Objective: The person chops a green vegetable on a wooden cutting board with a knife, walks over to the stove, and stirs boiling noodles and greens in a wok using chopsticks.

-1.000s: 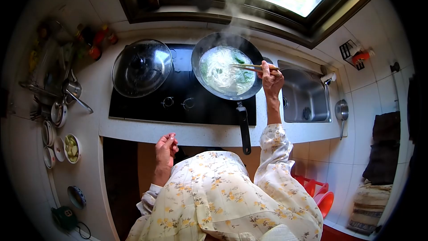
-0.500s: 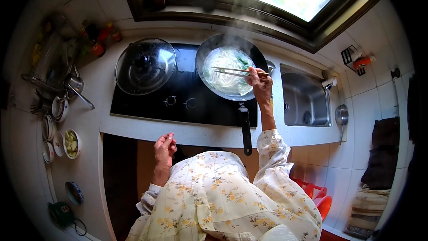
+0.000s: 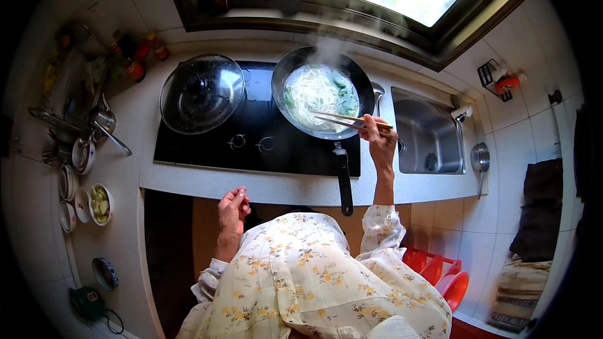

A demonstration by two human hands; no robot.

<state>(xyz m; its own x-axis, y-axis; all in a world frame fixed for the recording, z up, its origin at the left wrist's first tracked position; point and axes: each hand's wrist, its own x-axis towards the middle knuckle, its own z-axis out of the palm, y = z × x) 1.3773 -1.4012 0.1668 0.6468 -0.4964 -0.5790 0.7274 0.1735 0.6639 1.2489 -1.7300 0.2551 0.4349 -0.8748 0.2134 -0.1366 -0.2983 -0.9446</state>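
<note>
My right hand (image 3: 380, 140) is closed around a pair of chopsticks (image 3: 355, 120), whose tips reach over the near right part of a steaming wok (image 3: 289, 63). Pale noodles (image 3: 314, 88) and green leaves (image 3: 343, 91) lie in the cloudy liquid inside it. The wok's black handle (image 3: 343, 182) points toward me past the counter edge, with no hand on it. My left hand (image 3: 233, 212) hangs in front of the counter, fingers curled together; whether anything small is between them I cannot make out.
On the black cooktop (image 3: 213, 150), a glass lid (image 3: 202, 94) covers the left burner. A steel sink (image 3: 430, 132) lies to the right. At the left stand a bowl of sliced pale green pieces (image 3: 100, 203), several white bowls (image 3: 68, 182) and a steel ladle (image 3: 113, 138). A red plastic item (image 3: 452, 285) is low right.
My right hand has drawn back toward me and to the right, bringing the chopsticks from mid-wok to its near right side. More green leaves show among the noodles. My left hand stays put.
</note>
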